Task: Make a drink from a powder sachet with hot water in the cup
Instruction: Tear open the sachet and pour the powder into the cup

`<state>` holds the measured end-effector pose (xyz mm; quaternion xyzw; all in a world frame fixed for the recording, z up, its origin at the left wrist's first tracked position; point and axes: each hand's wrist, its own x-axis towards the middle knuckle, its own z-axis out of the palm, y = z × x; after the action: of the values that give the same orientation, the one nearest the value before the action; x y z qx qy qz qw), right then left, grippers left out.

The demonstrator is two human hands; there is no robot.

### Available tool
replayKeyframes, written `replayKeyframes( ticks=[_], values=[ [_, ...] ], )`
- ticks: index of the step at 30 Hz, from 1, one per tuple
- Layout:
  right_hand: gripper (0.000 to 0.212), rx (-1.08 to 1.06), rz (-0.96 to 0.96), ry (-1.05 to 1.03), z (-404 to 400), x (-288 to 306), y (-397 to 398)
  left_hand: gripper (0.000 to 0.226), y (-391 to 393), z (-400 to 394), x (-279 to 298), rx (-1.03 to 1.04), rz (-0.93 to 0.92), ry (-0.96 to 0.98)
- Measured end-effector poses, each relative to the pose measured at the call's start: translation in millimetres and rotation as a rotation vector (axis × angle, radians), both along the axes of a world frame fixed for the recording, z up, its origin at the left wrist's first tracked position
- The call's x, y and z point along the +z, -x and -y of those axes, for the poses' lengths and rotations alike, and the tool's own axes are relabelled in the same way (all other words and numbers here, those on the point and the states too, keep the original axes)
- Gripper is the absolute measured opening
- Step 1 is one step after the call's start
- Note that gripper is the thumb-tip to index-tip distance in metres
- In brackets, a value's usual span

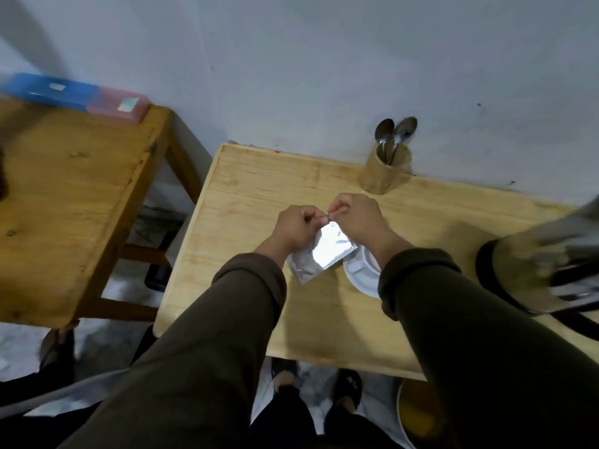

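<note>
A silver foil sachet (330, 249) hangs above the light wooden table (259, 196). My left hand (296, 226) and my right hand (356, 217) both pinch its top edge, thumbs and forefingers close together. Below the sachet a second crumpled silver packet (303, 268) lies on the table. Just right of it is a white saucer (361, 275), largely hidden by my right wrist; any cup on it is hidden too. At the right edge stands a blurred metal kettle with a black base (531, 264).
A wooden holder (385, 171) with two metal spoons (393, 132) stands by the wall at the back of the table. A darker wooden table (71, 196) on the left carries a blue and pink box (77, 95). A yellow bucket (418, 416) sits on the floor near my feet.
</note>
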<state>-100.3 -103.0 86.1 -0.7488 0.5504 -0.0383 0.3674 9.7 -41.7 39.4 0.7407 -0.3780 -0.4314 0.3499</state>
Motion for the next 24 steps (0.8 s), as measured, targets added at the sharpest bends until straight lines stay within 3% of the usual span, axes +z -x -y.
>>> replayKeyframes(
  ticks=[9, 19, 24],
  values=[
    [0.019, 0.086, 0.028, 0.144, -4, 24, 39, 0.022, 40, -1, 27, -0.016, 0.079, 0.077],
    [0.007, 0.287, 0.077, 0.426, -9, 35, 86, 0.018, 91, 0, 63, 0.079, 0.079, 0.029],
    [0.007, 0.35, 0.148, 0.402, -17, 40, 104, 0.022, 105, 1, 68, 0.167, 0.061, 0.007]
  ],
)
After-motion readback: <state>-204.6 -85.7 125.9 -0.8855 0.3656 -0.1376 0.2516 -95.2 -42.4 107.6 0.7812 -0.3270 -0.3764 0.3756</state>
